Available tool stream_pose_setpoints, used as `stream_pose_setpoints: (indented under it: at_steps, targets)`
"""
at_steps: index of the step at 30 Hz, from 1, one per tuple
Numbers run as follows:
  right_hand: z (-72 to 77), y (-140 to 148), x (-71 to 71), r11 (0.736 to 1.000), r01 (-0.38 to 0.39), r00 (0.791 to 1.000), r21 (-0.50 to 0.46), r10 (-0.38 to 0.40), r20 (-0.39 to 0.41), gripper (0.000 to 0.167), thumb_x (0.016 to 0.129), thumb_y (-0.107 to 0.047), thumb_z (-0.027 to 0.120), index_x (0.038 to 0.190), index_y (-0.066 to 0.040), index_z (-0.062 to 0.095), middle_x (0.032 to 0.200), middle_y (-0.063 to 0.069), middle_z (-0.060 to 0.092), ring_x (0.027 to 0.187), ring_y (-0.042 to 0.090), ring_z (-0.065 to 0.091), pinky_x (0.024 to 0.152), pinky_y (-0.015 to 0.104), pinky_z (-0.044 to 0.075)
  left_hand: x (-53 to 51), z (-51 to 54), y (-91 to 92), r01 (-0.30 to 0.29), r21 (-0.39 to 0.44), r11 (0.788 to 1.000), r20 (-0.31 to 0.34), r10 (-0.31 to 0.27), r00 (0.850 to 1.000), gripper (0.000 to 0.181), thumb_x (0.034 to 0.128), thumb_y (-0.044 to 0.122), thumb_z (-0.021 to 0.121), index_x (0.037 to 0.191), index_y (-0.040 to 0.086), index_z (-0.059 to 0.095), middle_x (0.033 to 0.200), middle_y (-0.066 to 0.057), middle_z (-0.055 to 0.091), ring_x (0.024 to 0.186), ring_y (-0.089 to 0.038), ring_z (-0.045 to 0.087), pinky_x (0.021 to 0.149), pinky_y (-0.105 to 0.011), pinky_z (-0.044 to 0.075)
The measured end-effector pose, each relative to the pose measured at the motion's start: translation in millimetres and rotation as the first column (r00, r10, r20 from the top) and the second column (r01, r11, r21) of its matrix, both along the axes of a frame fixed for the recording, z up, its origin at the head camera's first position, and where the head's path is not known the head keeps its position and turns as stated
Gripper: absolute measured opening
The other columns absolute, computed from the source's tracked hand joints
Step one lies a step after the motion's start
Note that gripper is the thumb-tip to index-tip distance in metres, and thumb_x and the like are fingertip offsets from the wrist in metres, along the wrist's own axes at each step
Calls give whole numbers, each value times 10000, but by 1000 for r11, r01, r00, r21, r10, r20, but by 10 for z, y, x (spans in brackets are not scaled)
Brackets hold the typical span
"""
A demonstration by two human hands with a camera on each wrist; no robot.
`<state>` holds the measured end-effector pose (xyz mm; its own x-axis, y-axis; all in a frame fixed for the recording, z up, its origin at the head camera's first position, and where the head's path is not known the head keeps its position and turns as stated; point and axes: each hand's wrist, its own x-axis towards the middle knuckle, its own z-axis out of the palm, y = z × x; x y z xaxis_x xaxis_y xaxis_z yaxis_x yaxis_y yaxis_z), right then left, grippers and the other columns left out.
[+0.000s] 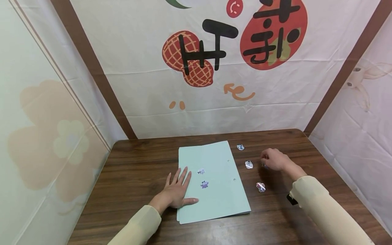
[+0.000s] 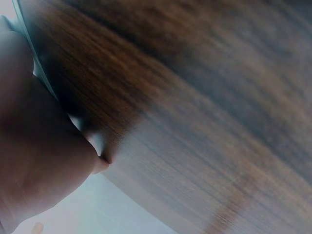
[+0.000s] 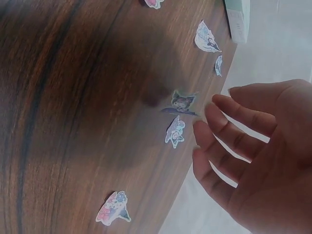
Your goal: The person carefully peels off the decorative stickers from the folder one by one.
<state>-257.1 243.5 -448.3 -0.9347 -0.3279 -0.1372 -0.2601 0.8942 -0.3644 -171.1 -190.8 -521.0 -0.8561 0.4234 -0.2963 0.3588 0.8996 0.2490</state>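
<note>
A mint-green folder lies on the table, with two small stickers on its cover: a whitish one and a purple one. My left hand rests on its left edge, fingers spread and thumb across the cover. To the right of the folder, my right hand hovers over loose stickers, its fingers loosely bent. In the right wrist view, its fingertips are close to a dark-haired character sticker and a purple-white sticker. No grip on either sticker shows.
Other stickers lie between folder and right hand: a blue one, a whitish one and a pinkish one. The brown wooden table is bordered by printed cloth walls. A black device sits at the right cuff.
</note>
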Motion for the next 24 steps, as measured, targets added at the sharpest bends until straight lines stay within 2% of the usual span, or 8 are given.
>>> stream_pose_setpoints:
  at_steps: [4,9,13,15,18,24]
  targets:
    - [-8,10,10,1000,16,1000,11,-17,11,256,978,-102,564,1149,16,714,902,81,662,773,217,584,632,382,475,-1,-14,-3,-1,2,1000,-9,1,1000,1150,872,831,489,1657,113,51,1719,-105,-121,1566,-369,-124,1193,-662,-76]
    - [-20,33,15,1000,15,1000,11,-15,7,263,966,-78,556,1162,20,702,942,112,671,817,244,598,665,424,497,18,39,16,-3,-8,1000,1,3,1000,1134,886,818,483,1657,106,53,1719,-109,-117,1567,-368,-120,1195,-664,-66]
    - [-29,50,14,1000,15,1000,2,-15,16,280,966,-58,532,1178,36,687,972,129,673,829,247,596,681,424,498,1,11,5,2,-20,1000,-8,-2,1000,1149,873,852,445,1657,111,48,1718,-103,-127,1567,-365,-123,1195,-663,-65]
    - [-38,58,17,1000,19,999,-1,-19,29,303,961,-48,513,1197,47,677,989,132,677,832,244,595,689,416,495,-22,-50,-11,6,-23,1000,-21,-6,1000,1165,858,878,420,1659,121,43,1717,-95,-140,1566,-361,-133,1193,-665,-69]
    - [-43,79,24,1000,20,998,4,-20,53,326,941,-40,508,1211,55,664,990,133,668,833,248,585,698,428,488,-31,-84,-17,4,-14,1000,-26,-4,1000,1165,854,876,434,1659,127,50,1717,-92,-137,1566,-363,-129,1191,-671,-63]
    - [-67,90,21,999,25,996,22,-27,83,344,939,-48,508,1232,46,661,1036,148,664,871,264,575,734,452,486,-18,-69,-9,3,-23,1000,-25,-3,1000,1157,860,862,453,1660,128,54,1719,-92,-127,1567,-365,-121,1193,-670,-56]
